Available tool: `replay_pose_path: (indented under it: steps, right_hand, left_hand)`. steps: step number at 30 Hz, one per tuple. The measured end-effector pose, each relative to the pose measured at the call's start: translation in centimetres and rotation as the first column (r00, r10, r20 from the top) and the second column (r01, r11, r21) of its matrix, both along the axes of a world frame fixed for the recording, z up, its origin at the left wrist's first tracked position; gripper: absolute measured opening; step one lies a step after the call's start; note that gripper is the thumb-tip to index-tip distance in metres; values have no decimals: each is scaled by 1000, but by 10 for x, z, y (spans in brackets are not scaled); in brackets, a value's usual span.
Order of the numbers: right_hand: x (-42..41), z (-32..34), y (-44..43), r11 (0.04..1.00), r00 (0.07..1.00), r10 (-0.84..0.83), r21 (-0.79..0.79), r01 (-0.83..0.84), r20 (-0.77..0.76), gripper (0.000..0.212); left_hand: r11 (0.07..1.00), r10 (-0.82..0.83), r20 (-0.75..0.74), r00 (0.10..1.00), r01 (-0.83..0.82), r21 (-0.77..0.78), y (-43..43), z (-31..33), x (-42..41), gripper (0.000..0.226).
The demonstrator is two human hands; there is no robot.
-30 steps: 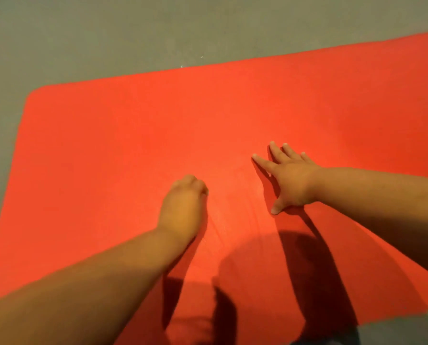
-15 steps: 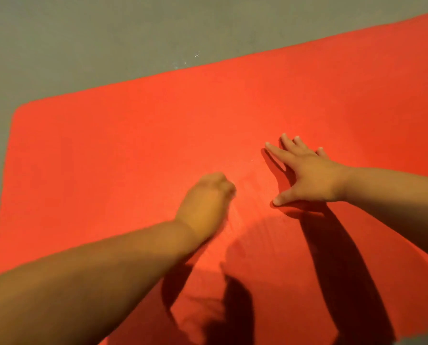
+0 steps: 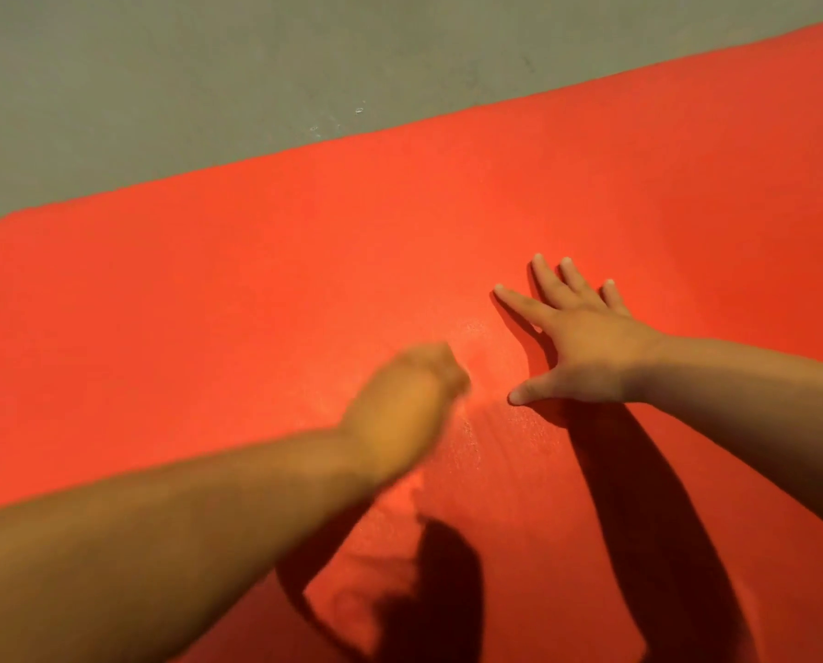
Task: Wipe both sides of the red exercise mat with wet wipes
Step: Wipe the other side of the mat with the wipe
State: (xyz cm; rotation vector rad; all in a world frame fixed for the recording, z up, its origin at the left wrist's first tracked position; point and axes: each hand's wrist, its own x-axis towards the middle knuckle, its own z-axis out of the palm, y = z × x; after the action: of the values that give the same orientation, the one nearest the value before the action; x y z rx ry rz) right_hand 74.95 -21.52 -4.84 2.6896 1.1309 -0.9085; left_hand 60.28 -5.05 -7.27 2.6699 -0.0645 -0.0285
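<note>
Pressing on flat red exercise mat point(image 3: 208, 303), long axis left-right across grey floor point(image 3: 160, 64): right hand point(image 3: 586, 346) splayed, holding nothing; left hand point(image 3: 409, 394) just beside its thumb, blurred, curled, wipe unseen, grip impossible to tell.

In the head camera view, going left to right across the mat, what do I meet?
Bare stretch of the red mat → left hand, blurred and curled → right hand, fingers spread flat on the mat.

Warm light from ahead throws hard dark shadows toward the viewer across the red mat point(image 3: 256, 303), where the left hand point(image 3: 409, 399) is motion-blurred and the right hand point(image 3: 586, 356) sharp.
</note>
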Motion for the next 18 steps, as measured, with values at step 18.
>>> replay_pose_path:
  steps: [18]
  right_hand:
    - [1, -10, 20, 993, 991, -114, 0, 115, 66, 86]
  left_hand:
    - [963, -195, -63, 979, 204, 175, 71, 8, 65, 15]
